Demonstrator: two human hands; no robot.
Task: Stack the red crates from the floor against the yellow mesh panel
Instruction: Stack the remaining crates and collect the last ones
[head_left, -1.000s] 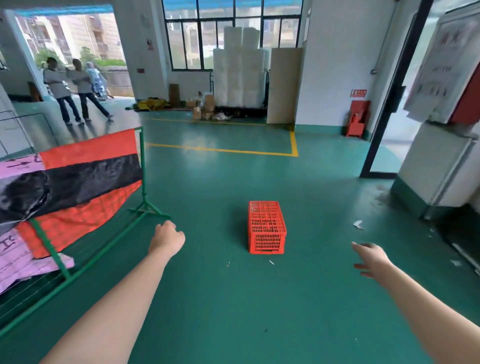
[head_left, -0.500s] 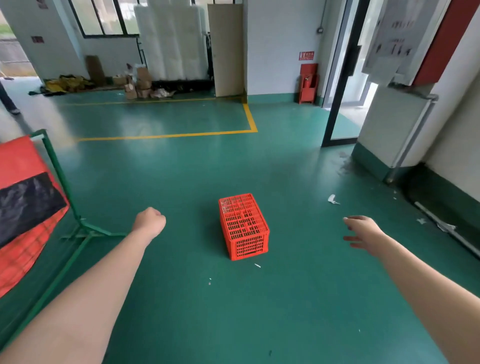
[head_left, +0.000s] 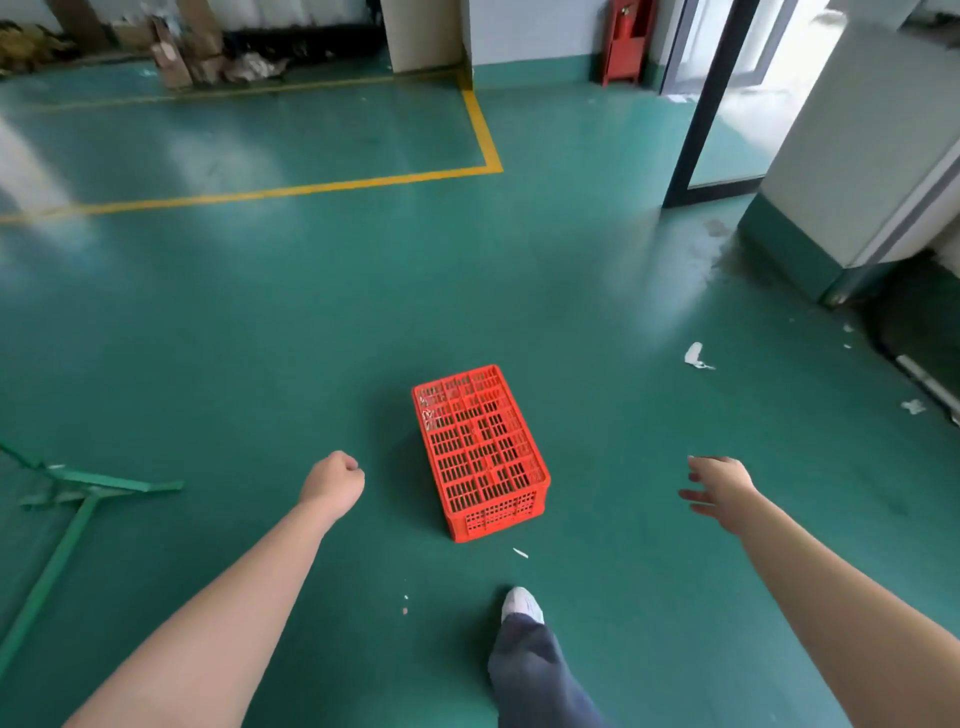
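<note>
One red crate (head_left: 480, 451) lies upside down on the green floor, its slotted base facing up. My left hand (head_left: 332, 483) hovers in the air left of the crate, its fingers curled into a fist with nothing in it. My right hand (head_left: 719, 487) hangs to the crate's right, fingers spread and relaxed, holding nothing. Neither hand touches the crate. The yellow mesh panel is out of view.
A green metal stand foot (head_left: 85, 493) lies on the floor at the left. My shoe and trouser leg (head_left: 524, 634) step just behind the crate. A white cabinet (head_left: 862, 150) and a dark door frame (head_left: 701, 119) stand at the right. Paper scraps (head_left: 695, 356) litter the floor.
I have walked closer to the crate and tilted my view down. The banner on the green stand has left the view, and my foot has come into view.
</note>
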